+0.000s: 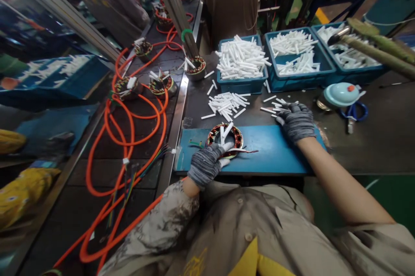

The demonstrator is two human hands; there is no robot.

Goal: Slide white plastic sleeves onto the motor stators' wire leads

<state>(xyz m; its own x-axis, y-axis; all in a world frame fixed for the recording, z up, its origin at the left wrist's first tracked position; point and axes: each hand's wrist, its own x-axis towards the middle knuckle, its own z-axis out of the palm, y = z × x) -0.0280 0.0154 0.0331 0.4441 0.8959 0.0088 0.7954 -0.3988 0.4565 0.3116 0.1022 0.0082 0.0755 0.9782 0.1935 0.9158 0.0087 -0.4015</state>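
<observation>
**Spills and snags looked the likeliest troubles**

At the centre of the frame, a wire-wound ring (239, 138) sat on a blue board (266, 153), with the gloved left hand (205, 165) at its near left rim. That hand's fingers were bent in toward the ring; I could not tell whether they pinched the rim or the two tilted sticks (228, 130) that stood up from its opening. If the latter were only leaning there, a small easing of those fingers could have tipped them onto the board.

Right of centre, the gloved right hand (297, 121) had its fingers curled low over some loose sticks (268, 110); whether it pinched one was hidden. Thick glove cloth and so many slim pieces lying crossed made a fumbled pick, or two taken at once, a fair risk. A knuckle swept too far left might also have scattered the heap of sticks (228, 105) behind the ring.

Thin wires (249, 151) trailed from the ring's right side across the board. A hand passing low there could have caught them and dragged the ring askew, since only the left hand seemed to steady it.

In the upper middle, the nearest tub (240, 86) was piled above its rim, so a knock might have spilled it. At lower left, the patterned sleeve (155, 228) lay close to orange hoses (88, 172), where an elbow could have snagged.
</observation>
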